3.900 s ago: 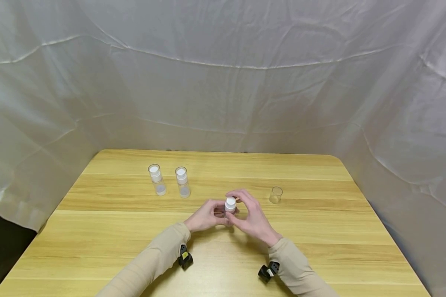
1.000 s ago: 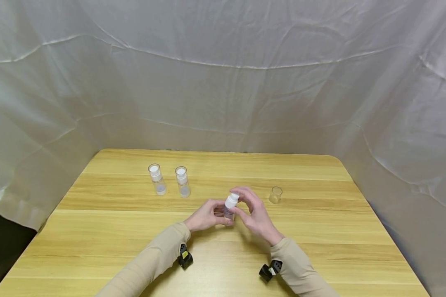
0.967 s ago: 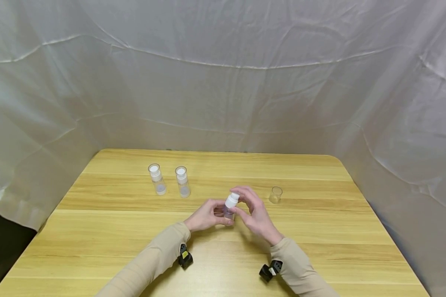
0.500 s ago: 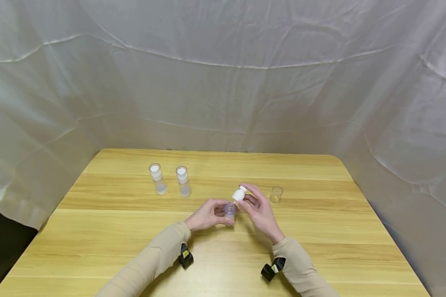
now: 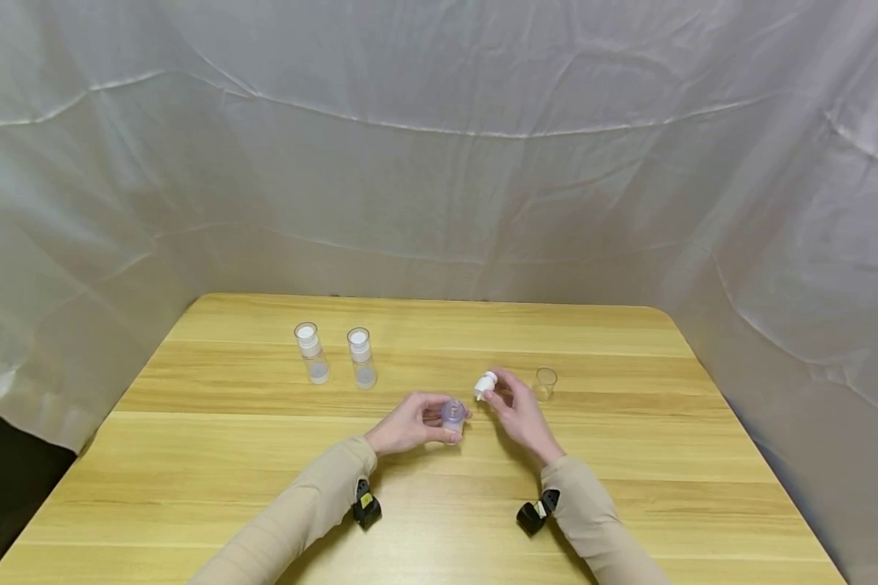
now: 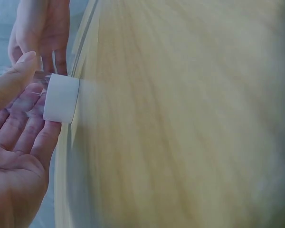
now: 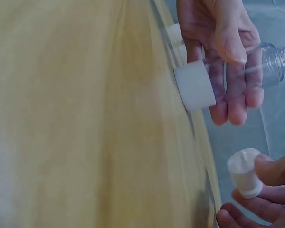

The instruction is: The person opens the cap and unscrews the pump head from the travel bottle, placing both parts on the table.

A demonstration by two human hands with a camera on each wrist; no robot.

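A clear bottle [image 5: 452, 414] stands upright in front of me, its neck uncovered at the top. My left hand [image 5: 410, 424] grips its clear body between thumb and fingers. In the left wrist view the bottle's white base [image 6: 61, 99] shows below the fingers. To the bottle's right, my right hand [image 5: 523, 413] pinches a white pump head [image 5: 485, 385], apart from the bottle and tilted, with a small stem pointing down. In the right wrist view the pump head [image 7: 245, 172] sits between thumb and fingers, and the bottle's threaded neck [image 7: 278, 61] is bare.
Two capped bottles with white pump tops, a left one [image 5: 312, 354] and a right one [image 5: 362, 359], stand upright at the back left of the wooden table [image 5: 190, 463]. A small clear cap [image 5: 546, 376] stands just beyond my right hand. A grey-white curtain [image 5: 439, 195] surrounds the table.
My right hand has lifted the pump head off the bottle's neck and carried it to the right, lowering it somewhat. My left hand keeps holding the bottle in place.
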